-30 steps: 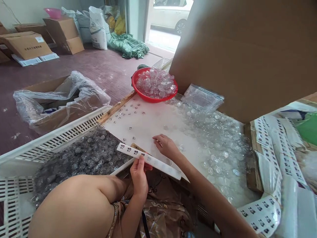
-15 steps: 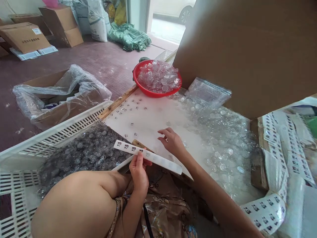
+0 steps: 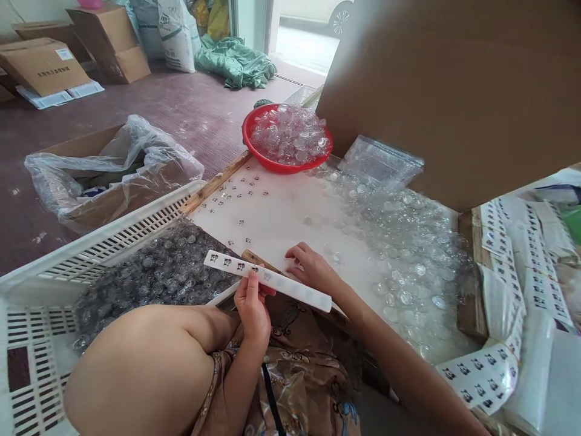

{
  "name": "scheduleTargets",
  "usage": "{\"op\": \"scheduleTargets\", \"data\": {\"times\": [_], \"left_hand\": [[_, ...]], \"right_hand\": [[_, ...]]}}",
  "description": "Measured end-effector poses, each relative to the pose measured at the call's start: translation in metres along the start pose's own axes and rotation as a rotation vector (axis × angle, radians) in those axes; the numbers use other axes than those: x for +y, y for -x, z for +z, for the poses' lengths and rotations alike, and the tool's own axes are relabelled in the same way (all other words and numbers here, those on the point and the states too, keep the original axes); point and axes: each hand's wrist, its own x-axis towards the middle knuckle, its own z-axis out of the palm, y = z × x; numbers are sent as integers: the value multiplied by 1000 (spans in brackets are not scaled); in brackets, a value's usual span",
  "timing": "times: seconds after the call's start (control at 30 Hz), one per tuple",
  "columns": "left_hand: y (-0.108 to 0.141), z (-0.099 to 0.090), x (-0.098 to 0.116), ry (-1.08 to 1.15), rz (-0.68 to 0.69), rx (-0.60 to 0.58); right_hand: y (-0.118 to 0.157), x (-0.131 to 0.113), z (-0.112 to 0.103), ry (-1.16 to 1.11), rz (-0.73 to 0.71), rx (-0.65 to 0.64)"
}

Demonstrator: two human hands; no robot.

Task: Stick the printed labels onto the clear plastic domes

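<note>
White board [image 3: 290,209] opens beyond the hands [image 3: 253,312] and strip [image 3: 295,289], edged by wood [image 3: 218,181].

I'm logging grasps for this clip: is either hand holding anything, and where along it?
The left hand holds the sticker strip near its middle; the right hand's hold cannot be told.

1. open room on the white surface [image 3: 285,209] lies beyond the right hand [image 3: 308,264], between scattered panda prints and the clear discs [image 3: 403,266].
2. the red basin [image 3: 256,157] blocks the far end; the large cardboard sheet [image 3: 445,109] walls off the far right.
3. a wooden rail [image 3: 215,184] edges the left side.
4. the sticker strip [image 3: 285,287], in the left hand [image 3: 254,309], slants across the near edge.
</note>
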Motion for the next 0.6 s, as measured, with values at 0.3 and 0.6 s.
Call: {"op": "scheduleTargets", "data": {"times": [0.3, 0.6], "left_hand": [[0, 0, 0, -5, -18, 8], [-3, -4, -4, 15, -29, -11]], "right_hand": [[-18, -1, 7, 29, 28, 199], [-6, 1, -1, 68, -63, 139]]}}
